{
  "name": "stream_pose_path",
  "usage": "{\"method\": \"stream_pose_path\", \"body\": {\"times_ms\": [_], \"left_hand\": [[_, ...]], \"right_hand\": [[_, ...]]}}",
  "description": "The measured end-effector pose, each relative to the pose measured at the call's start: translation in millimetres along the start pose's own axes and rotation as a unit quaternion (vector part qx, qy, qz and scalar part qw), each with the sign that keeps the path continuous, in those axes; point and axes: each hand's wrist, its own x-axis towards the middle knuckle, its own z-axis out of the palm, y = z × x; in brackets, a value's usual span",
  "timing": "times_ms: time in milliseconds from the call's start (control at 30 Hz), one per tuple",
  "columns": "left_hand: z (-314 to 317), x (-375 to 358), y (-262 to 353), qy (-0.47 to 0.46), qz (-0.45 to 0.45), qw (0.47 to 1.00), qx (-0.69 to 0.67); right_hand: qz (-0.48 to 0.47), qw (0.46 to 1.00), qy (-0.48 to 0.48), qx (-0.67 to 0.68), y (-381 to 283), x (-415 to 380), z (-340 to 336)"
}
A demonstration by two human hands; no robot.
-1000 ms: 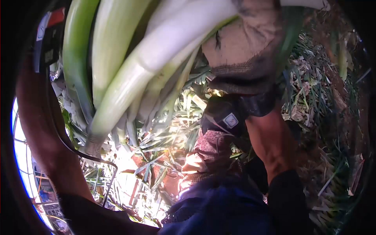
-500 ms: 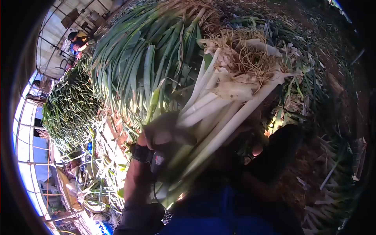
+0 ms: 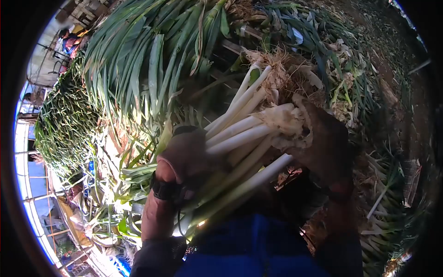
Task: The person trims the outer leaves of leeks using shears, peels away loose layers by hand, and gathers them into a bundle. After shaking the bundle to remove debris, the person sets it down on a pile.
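Note:
A bundle of leeks with white stalks and tangled roots lies slantwise in front of me, root ends at the upper right. My left hand, dark-gloved with a band at the wrist, is wrapped round the stalks on the left side of the bundle. My right hand, also in a dark glove, is at the root ends on the right, its fingers curled against the pale, peeling bases. The green leaf ends run down toward my body and fade into shadow.
A large heap of green leeks rises behind on the left, with another stack beyond it. Loose leaves and scraps cover the ground at left. More leeks lie at the right. A person is at the far upper left.
My right hand has come up from the shadow below to the root ends. The bundle's root end has shifted, and the lowest stalk now shows a clean end without roots. The view has moved slightly.

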Motion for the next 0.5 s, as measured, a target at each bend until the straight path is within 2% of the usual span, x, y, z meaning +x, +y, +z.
{"method": "stream_pose_path", "body": {"times_ms": [67, 133, 200, 267, 333, 400, 433, 467, 500], "left_hand": [[0.8, 3.0, -1.0, 0.008, 0.002, 1.000, 0.005], [0.8, 5.1, -0.1, 0.011, -0.002, 1.000, 0.006], [-0.8, 5.9, 0.0, 0.006, -0.011, 1.000, 0.006], [4.8, 11.4, -9.2, -0.019, -0.022, 1.000, 0.006], [4.2, 12.8, -9.5, -0.003, -0.017, 1.000, 0.006], [5.4, 1.9, -3.1, 0.052, -0.003, 0.999, 0.003], [6.9, 3.3, -3.1, 0.052, -0.001, 0.999, -0.010], [7.8, 5.2, -3.4, 0.052, 0.000, 0.998, -0.023], [8.5, 6.0, -2.1, 0.053, -0.002, 0.998, -0.023]], "right_hand": [[-0.111, 0.987, 0.032, -0.110, 25.2, 20.1, 23.9], [-0.141, 0.986, 0.002, -0.094, 53.3, 32.5, 31.1], [-0.070, 0.973, 0.075, -0.209, 82.8, 55.6, 20.0], [0.084, 0.944, 0.116, -0.297, 160.4, 95.1, -17.8], [0.108, 0.928, 0.155, -0.322, 202.3, 100.4, -59.6], [0.085, 0.988, 0.051, -0.116, 133.3, 94.1, -58.6], [0.076, 0.997, 0.000, -0.010, 91.4, 88.4, -50.5], [0.099, 0.988, -0.081, -0.085, 62.7, 88.4, -38.5], [0.080, 0.976, -0.157, -0.125, 35.9, 92.7, -27.8]]}}
